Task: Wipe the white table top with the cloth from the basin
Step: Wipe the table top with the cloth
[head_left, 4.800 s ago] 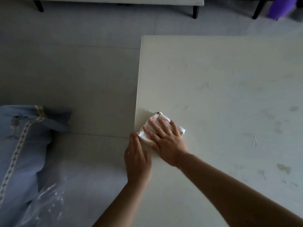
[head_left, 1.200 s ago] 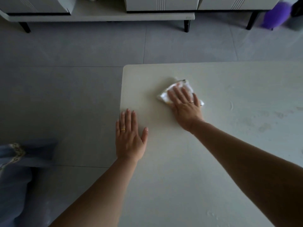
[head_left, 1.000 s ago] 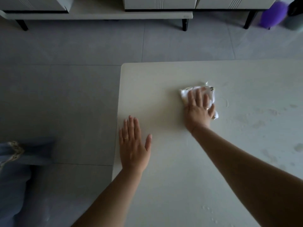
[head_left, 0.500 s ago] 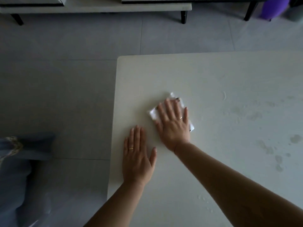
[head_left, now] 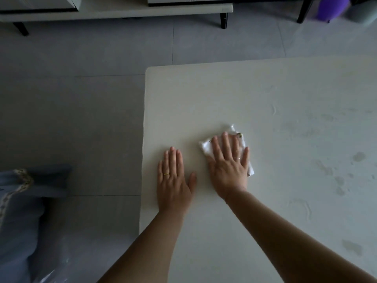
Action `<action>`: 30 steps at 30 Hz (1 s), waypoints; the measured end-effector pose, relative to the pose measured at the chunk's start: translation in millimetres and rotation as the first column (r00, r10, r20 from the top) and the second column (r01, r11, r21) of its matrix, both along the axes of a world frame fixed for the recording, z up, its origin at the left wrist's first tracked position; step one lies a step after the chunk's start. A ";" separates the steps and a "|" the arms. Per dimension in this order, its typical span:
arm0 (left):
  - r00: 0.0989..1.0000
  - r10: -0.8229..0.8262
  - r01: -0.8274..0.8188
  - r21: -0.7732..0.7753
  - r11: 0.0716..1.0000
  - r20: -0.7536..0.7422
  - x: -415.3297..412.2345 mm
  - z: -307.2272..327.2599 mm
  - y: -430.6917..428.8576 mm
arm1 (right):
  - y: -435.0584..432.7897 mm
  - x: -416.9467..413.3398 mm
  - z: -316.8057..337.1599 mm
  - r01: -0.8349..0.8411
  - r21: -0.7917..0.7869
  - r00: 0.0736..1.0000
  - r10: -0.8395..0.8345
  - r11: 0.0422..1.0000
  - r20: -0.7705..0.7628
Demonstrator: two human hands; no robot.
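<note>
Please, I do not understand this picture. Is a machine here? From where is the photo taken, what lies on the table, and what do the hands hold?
No machine is here. A person wears a camera on the head, so you look forward and down at their own two bare arms. The left hand lies flat and open on the white table, near its left edge, holding nothing. The right hand is spread flat on a folded white cloth and presses it against the table top; it is not gripping it. To the right of the cloth, faint smudges mark the surface. Nothing else lies on the table in view. Beyond it are a grey tiled floor and low furniture at the top.
</note>
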State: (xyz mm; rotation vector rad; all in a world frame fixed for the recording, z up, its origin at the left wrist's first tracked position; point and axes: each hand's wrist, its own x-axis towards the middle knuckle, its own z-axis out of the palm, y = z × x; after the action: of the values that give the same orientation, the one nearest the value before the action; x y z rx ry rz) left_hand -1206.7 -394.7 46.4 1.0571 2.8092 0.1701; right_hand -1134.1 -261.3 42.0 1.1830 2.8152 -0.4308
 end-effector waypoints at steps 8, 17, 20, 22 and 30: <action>0.994 -0.104 0.104 0.012 0.995 0.033 58.2 -1.6 -51.3 | 55.0 79.7 3.1 0.040 -0.016 0.999 -0.039 0.999 0.030; 0.994 -0.081 0.078 0.042 0.996 0.072 79.2 -5.6 -66.2 | -63.8 85.2 3.9 -0.153 -0.049 0.988 0.154 0.987 0.010; 0.994 -0.086 0.083 0.056 0.995 0.062 79.1 -7.5 -67.5 | -32.6 113.8 4.7 -0.307 -0.010 0.952 0.307 0.952 0.002; 0.995 -0.083 0.080 0.060 0.995 0.056 79.9 -7.8 -67.2 | -7.5 135.6 7.5 -0.140 -0.025 0.990 0.140 0.990 0.004; 0.997 -0.074 0.073 0.044 0.996 0.027 80.2 -9.0 -65.4 | -109.8 117.0 8.9 0.032 -0.084 0.999 -0.035 0.996 -0.037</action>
State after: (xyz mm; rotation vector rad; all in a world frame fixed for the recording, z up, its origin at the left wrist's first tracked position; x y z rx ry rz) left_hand -1126.4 -460.1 37.4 1.1559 2.7482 0.2365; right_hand -1017.1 -371.1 50.8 1.2195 2.7822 -0.5737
